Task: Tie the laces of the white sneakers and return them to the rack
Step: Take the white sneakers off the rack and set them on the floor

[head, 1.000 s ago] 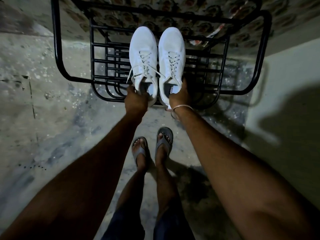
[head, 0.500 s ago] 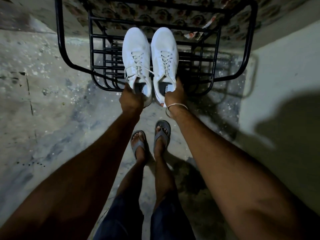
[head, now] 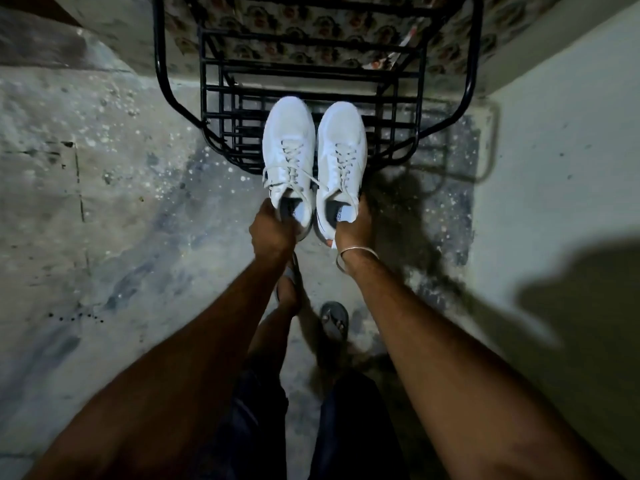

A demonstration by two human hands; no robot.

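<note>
The person stands over a black metal rack (head: 311,84) that fills the upper middle of the frame, holding a pair of white sneakers out in front at the centre. The left hand (head: 272,230) is closed around the heel of the left sneaker (head: 289,150), and the right hand (head: 355,230), with a thin bangle (head: 356,252) at the wrist, grips the heel of the right sneaker (head: 341,154). The two shoes sit side by side, toes pointing away, their front halves over the lower front bars of the rack. Loose lace ends trail across the left shoe's opening. Below, near the lower centre, a sandal (head: 334,318) shows on the stained concrete floor (head: 104,237).
</note>
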